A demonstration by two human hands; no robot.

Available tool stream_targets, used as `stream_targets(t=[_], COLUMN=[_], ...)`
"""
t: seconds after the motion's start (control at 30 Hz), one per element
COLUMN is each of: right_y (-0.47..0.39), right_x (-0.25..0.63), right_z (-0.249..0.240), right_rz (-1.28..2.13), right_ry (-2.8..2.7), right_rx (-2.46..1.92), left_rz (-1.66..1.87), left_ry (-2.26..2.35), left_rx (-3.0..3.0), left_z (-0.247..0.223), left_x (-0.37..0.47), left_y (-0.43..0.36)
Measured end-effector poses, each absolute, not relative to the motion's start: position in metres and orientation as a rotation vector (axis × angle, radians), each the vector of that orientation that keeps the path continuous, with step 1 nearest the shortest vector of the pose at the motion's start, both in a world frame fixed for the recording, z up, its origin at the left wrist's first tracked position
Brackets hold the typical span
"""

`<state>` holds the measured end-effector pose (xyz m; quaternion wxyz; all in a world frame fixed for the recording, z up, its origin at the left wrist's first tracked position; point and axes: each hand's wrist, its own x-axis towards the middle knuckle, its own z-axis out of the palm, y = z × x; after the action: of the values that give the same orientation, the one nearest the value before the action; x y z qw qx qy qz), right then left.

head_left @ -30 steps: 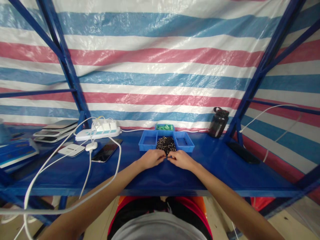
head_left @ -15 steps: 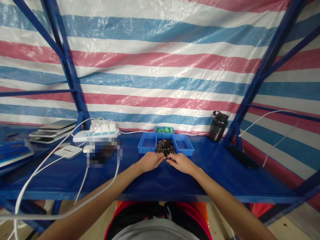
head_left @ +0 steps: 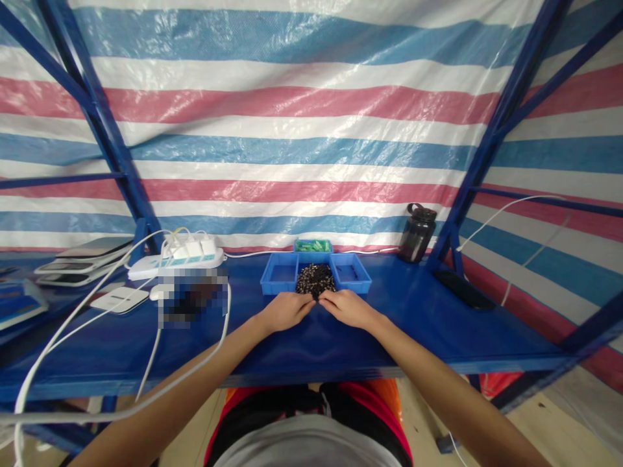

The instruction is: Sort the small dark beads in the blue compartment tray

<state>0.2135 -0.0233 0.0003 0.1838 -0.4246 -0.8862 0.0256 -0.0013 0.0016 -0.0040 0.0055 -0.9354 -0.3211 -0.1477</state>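
My left hand (head_left: 288, 310) and my right hand (head_left: 351, 307) meet almost fingertip to fingertip at the near edge of a pile of small black and brass-coloured parts (head_left: 315, 277). The fingers of both are pinched together; whatever lies between them is too small to make out. To the left of the pile is a blue bin (head_left: 280, 272) with a bare floor. On the right stands another blue bin (head_left: 351, 272) holding a few small dark bits. Behind the pile, a smaller blue tray (head_left: 313, 246) contains several green pieces.
A dark bottle (head_left: 417, 233) stands at the back right, near a black case (head_left: 463, 289). At the left lie a power strip (head_left: 178, 261) with plugs, a white square box (head_left: 119, 299) and stacked devices (head_left: 80, 263). White cables (head_left: 224, 331) loop over my left forearm.
The whole view has shifted slightly, so the table and bins sit a little further left and higher. Both hands stay pinched together at the pile's near edge.
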Motion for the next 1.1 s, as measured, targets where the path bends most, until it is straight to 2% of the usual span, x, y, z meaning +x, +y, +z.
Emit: stream_targets(t=[0.23,0.83,1.1], right_y=[-0.028,-0.023,-0.021], right_x=[0.212,0.208,0.208], right_z=[0.004,-0.005,-0.006], right_rz=[0.098,0.08,0.08], right_ry=[-2.483,-2.579,-2.568], right_rx=[-1.192,-1.141,-1.168], left_rz=[-0.419,-0.701,-0.692], left_ry=[-1.014,-0.738,-0.726], left_rx=[-2.927,-3.066,-3.121], left_z=[-0.005,-0.001,0.001], left_x=[-0.001,-0.001,-0.001], left_y=[0.002,0.001,-0.001])
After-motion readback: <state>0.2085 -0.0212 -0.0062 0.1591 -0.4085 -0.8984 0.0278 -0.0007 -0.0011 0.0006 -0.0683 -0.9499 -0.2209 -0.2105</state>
